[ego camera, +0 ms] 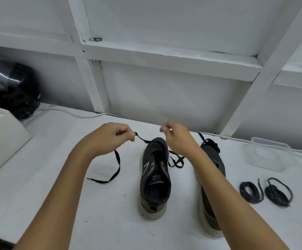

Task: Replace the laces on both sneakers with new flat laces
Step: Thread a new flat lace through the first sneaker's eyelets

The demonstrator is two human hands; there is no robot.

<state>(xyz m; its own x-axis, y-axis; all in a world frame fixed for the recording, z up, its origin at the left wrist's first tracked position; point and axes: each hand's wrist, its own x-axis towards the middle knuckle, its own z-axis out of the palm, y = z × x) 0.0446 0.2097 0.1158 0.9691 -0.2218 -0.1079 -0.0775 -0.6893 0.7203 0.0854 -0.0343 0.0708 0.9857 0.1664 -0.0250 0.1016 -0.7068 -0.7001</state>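
Both hands raised over the middle sneaker [155,177], at frame centre.

The left hand [110,136] pinches the flat lace [116,165]; the right hand [176,137] is curled, its fingertips blurred, so what it grasps cannot be told. The right forearm hides most of the second sneaker [212,156]. Two coiled laces [265,193] lie at lower right.

Dark grey knit sneaker with pale sole [155,179] upright, toe below fingertips [133,137]. Flat black lace [117,164] pinched at fingertips, threaded through front eyelets. Second grey sneaker [211,156] right of fingers. Two coiled black round laces [265,192] far right.
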